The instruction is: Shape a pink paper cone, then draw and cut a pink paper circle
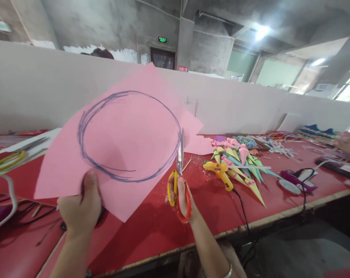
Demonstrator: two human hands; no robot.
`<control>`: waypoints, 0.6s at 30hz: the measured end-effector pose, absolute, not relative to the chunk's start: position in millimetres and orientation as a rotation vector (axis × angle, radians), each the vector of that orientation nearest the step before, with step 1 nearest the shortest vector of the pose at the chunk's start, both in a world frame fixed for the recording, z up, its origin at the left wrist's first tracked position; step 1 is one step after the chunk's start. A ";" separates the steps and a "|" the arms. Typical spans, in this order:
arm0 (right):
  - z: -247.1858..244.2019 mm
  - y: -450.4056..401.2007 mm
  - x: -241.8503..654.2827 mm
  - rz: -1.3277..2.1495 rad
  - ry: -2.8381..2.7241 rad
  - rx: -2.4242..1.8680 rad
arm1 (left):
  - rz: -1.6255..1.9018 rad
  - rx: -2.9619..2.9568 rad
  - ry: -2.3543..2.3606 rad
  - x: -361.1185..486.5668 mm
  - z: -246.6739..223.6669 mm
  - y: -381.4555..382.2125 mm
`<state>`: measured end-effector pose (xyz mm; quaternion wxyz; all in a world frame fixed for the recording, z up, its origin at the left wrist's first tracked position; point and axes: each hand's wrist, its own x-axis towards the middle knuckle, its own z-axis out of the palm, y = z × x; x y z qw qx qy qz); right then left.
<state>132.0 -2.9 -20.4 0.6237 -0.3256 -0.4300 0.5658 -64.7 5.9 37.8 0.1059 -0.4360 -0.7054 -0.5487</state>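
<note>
A large pink paper sheet [131, 135], with a circle drawn on it in dark pen, is raised over the red table. At its lower left edge my left hand [80, 208] grips it, thumb on the front face. My right hand [182, 197] holds scissors [180, 154], with fingers in the red and yellow handles. The blades point up at the sheet's right side, by the drawn line, and look nearly closed. Whether paper lies between them is hard to tell.
A yellow glue gun [221, 172] with a black cord lies right of the scissors, beside a pile of colourful paper cones [250, 177]. Another yellow-handled tool [8, 162] is at far left. A purple device [300, 183] and another person's hand [347, 143] are at right.
</note>
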 end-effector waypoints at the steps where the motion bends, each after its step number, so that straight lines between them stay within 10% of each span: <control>1: -19.0 -2.9 132.4 1.317 -0.976 -0.740 | -1.631 -1.302 -2.040 -64.9 37.8 5.4; 18: -18.6 -4.2 136.4 1.243 -1.038 -0.856 | -1.643 -1.270 -2.135 -77.8 40.7 6.7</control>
